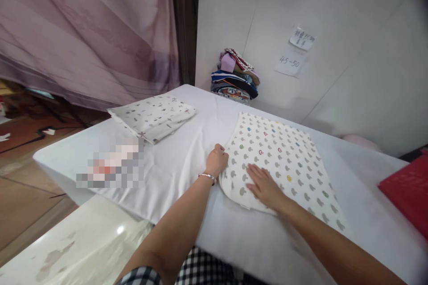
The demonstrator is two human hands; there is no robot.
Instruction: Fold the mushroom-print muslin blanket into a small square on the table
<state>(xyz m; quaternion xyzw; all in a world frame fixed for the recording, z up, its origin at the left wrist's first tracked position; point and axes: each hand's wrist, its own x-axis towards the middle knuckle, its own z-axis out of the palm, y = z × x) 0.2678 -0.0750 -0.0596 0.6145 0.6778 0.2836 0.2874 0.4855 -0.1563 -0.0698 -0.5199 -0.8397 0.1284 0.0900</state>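
Note:
A white cloth printed with grey mushrooms and a few coloured ones lies flat in front of me, its near left corner rounded. My left hand is at its left edge, fingers curled closed on the rim; the fingertips are partly hidden. My right hand rests on top of the cloth, palm down with fingers stretched out. A small pale tag sticks out at the near edge. Farther left lies a second white cloth with a small dark print, folded.
Both cloths lie on a table with a white cover. A stack of folded clothes stands by the wall at the back. At the right edge is a red item. A blurred patch hides something on the left. A glossy white surface adjoins the near left.

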